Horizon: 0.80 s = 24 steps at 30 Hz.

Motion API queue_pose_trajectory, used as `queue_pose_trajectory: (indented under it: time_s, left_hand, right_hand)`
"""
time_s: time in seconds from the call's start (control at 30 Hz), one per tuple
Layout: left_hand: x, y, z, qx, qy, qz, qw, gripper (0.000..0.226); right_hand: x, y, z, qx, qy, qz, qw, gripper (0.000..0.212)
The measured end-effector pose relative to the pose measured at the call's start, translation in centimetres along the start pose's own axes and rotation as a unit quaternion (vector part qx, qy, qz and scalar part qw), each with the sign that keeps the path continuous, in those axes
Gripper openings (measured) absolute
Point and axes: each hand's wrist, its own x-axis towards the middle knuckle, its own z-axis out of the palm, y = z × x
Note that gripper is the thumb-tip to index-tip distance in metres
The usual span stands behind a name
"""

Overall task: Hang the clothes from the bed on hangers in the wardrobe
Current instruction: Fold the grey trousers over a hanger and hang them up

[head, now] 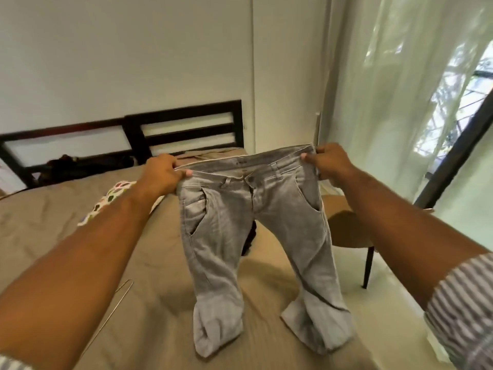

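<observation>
A pair of light grey jeans (229,228) hangs spread out in front of me above the bed (53,225), its leg ends bunched on the tan sheet. My left hand (164,173) grips the left end of the waistband. My right hand (329,161) grips the right end. A thin metal wire hanger (117,303) lies on the sheet under my left forearm, mostly hidden. A patterned white garment (112,196) lies on the bed behind my left arm. A dark garment (249,239) shows between the jeans' legs.
A dark slatted headboard (186,129) stands against the white wall, with dark clothing (80,166) piled beneath it. A round tan stool (346,225) with black legs stands right of the bed. Sheer curtains (400,89) cover a window at right.
</observation>
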Motion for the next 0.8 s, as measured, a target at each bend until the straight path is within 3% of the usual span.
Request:
queue_pose_trajectory:
  time_s: [0.13, 0.2, 0.3, 0.4, 0.6, 0.8]
  left_hand:
    - [0.0, 1.5, -0.5, -0.038, 0.007, -0.004, 0.999, 0.026]
    - [-0.2, 3.1, -0.5, -0.109, 0.001, -0.018, 0.994, 0.028]
    - [-0.8, 6.3, -0.3, -0.288, -0.036, -0.047, 0.956, 0.027]
    - [-1.9, 9.7, 0.2, -0.358, -0.062, -0.041, 0.931, 0.014]
    - [-3.6, 12.4, 1.7, -0.37, -0.088, 0.007, 0.925, 0.01]
    - [-4.1, 12.1, 2.2, -0.326, -0.058, 0.028, 0.943, 0.01]
  right_hand:
    - [0.3, -0.2, -1.1, 0.013, 0.011, -0.016, 1.0, 0.029]
    - [0.1, -1.2, -0.8, 0.02, 0.027, -0.028, 0.999, 0.028]
    - [-0.8, -3.3, 1.1, 0.035, 0.033, -0.065, 0.997, 0.02]
    - [-3.3, -5.4, 3.7, -0.01, 0.011, -0.145, 0.989, 0.013]
    - [-7.6, -6.2, 6.3, -0.101, -0.011, -0.269, 0.958, 0.02]
    - [-8.9, -4.6, 6.8, -0.135, -0.057, -0.3, 0.943, 0.029]
